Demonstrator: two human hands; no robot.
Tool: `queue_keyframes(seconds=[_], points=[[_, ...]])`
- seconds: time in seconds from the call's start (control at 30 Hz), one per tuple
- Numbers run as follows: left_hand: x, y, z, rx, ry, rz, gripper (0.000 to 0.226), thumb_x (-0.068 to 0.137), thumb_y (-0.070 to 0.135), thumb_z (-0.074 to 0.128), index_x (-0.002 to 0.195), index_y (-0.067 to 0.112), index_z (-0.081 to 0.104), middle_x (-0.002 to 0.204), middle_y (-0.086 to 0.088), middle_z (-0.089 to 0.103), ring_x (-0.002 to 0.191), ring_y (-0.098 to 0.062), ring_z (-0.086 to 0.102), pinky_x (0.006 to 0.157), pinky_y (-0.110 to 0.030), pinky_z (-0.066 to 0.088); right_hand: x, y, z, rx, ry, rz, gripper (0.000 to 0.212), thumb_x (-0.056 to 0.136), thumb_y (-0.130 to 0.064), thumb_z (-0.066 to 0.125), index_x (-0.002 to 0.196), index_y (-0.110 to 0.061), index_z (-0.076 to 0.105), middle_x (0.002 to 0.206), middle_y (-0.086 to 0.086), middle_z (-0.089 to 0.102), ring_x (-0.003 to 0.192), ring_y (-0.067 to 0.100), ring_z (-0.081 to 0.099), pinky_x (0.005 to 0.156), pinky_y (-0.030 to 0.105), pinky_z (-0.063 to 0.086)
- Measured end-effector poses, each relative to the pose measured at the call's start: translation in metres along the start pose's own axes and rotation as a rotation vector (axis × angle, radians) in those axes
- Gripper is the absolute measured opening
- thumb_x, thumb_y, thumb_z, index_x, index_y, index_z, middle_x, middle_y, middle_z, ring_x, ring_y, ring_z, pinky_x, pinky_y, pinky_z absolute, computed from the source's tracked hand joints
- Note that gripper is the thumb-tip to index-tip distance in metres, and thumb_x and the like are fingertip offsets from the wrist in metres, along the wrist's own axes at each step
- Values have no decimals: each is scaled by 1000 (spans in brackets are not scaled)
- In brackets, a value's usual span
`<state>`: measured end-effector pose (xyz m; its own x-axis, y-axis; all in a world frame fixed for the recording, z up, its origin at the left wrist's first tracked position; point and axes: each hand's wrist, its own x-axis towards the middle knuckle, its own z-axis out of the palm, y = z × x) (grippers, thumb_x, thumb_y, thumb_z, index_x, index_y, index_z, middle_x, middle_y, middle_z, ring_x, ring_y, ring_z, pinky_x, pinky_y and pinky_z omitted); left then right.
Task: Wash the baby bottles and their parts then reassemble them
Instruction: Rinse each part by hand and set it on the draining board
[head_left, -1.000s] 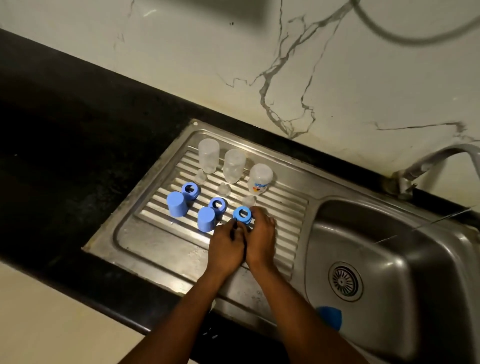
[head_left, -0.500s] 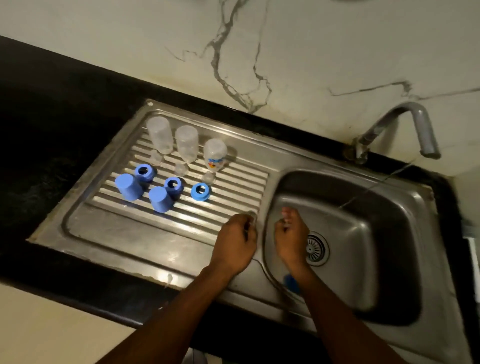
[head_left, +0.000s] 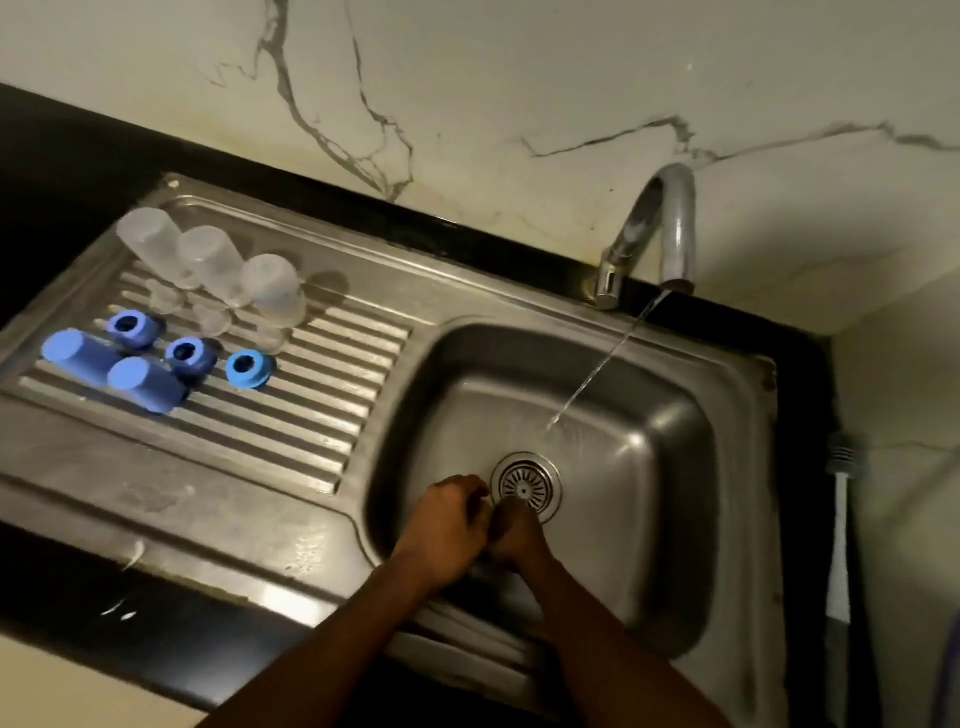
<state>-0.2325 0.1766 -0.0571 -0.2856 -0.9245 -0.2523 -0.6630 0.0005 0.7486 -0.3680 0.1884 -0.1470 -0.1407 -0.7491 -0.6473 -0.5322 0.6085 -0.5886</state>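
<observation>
Three clear bottles (head_left: 210, 260) stand upside down at the back of the steel drainboard (head_left: 291, 447). Small clear nipples (head_left: 213, 318) sit in front of them. Three blue collar rings (head_left: 247, 368) and two blue caps (head_left: 143, 383) stand further forward. My left hand (head_left: 447, 525) and my right hand (head_left: 519, 535) are low in the sink basin (head_left: 660, 467), side by side just in front of the drain (head_left: 527, 486). The fingers of both are curled and blurred. Whatever lies under or inside them is hidden.
The tap (head_left: 670, 218) at the back right is running, and a thin stream (head_left: 597, 374) falls into the basin. A white-handled brush (head_left: 839, 530) lies on the dark counter to the right of the sink. A marble wall stands behind.
Both hands left the blue ring on the drainboard and moved right and down into the basin, coming together by the drain. The view swung right.
</observation>
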Motion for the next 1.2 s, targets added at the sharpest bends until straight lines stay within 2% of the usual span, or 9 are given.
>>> queue_keyframes(seconds=[0.07,0.2,0.33,0.4,0.6,0.7,0.87,1.03,1.2], points=[[5,5,6,-5,31,-20,17,91,13,62,104,12,73,97,-6,74,89,-21,69,81,-36,54,16,-7,-30,159,188,16,10,89,-8,68,89,-14,61,88,3,59,80,16,57,77,32,52],[19,23,17,-41,69,-78,20,91,15,62,109,15,72,100,-2,74,89,-15,69,83,-34,56,44,-29,-102,272,443,-63,53,74,-5,83,120,-11,59,110,5,64,96,19,61,81,26,47],[37,38,33,-20,61,-95,23,93,12,60,113,14,71,105,-1,73,85,-8,62,68,-2,39,52,-39,-114,307,399,-236,55,77,-6,82,125,-15,56,114,5,65,103,20,64,90,33,53],[48,40,40,-39,80,-120,25,93,10,59,116,13,70,106,-2,72,84,-6,59,65,1,35,56,-34,-110,333,440,-243,56,78,-9,82,127,-16,56,116,4,66,106,21,63,93,37,53],[74,46,57,-98,137,-221,31,94,10,60,125,10,64,117,-6,68,87,-10,61,72,-11,40,56,-18,-108,371,560,-152,58,81,-15,81,133,-19,56,123,0,62,111,16,63,91,31,55],[86,52,65,-127,137,-245,36,95,9,60,130,10,60,122,-7,63,88,-9,59,68,-8,40,57,-16,-114,291,441,-210,56,81,-13,82,132,-18,58,122,1,64,109,15,64,91,26,54],[100,63,74,-184,149,-291,35,97,8,55,132,7,58,129,-10,60,90,-13,59,81,-20,42,57,-25,-125,234,429,-211,58,81,-15,80,134,-23,57,123,4,66,112,19,63,98,37,53],[107,65,83,-261,158,-329,34,102,14,50,135,7,57,136,-11,57,116,-22,59,93,-24,44,63,-28,-133,192,414,-229,55,80,-19,82,129,-20,58,117,2,68,105,19,66,93,38,55],[111,64,85,-649,168,-332,41,106,33,48,144,19,49,139,-4,58,120,-18,60,104,-39,51,58,-34,-139,441,372,-178,45,82,-30,81,112,-17,51,106,3,64,92,17,66,77,32,60]])
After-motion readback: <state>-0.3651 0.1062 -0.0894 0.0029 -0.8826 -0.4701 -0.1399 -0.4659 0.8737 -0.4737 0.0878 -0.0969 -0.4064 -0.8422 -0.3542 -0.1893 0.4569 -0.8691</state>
